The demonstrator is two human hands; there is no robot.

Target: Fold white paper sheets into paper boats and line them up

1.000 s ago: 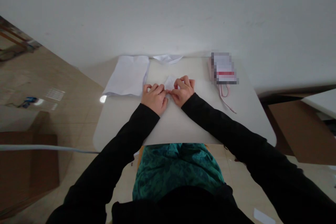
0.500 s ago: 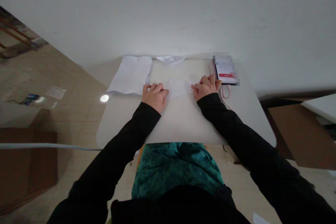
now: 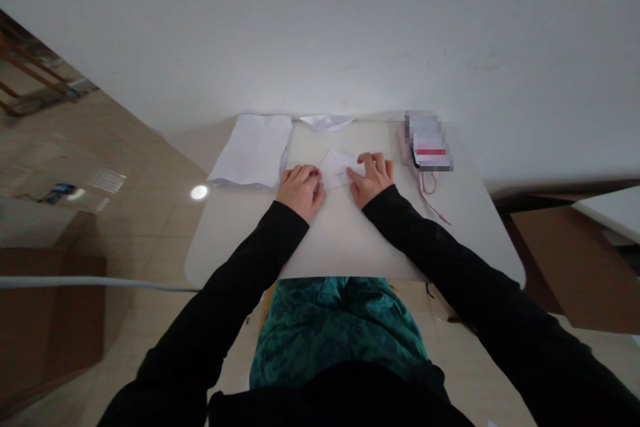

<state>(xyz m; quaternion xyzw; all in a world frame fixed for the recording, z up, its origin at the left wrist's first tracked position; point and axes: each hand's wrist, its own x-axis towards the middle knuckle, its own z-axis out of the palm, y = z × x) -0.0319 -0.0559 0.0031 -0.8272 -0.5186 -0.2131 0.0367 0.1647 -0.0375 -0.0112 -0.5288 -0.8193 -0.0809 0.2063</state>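
The folded paper (image 3: 340,169) lies flat on the desk (image 3: 350,247), right between my hands, a pale white triangular shape with creases across it. My left hand (image 3: 301,191) sits just left of it, open and low, with the fingers lightly curved and their tips at the paper's left corner. I can't tell if they are on it or only against it. My right hand (image 3: 371,179) is just right of it, open with the fingers spread, and the fingertips (image 3: 353,175) touch the paper's lower right edge. Neither hand pinches or lifts anything.

Ahead of my left hand, a stack of paper sheets (image 3: 253,150) lies on the desk, touching my fingers or nearly so. Straight ahead of my hands, at the far edge, is a crumpled paper piece (image 3: 327,121). Ahead and to the right of my right hand is a small flat object (image 3: 427,140), too blurred to name, with a pink cord (image 3: 429,188) trailing from it toward me. My black sleeves (image 3: 240,267) run back from both wrists.
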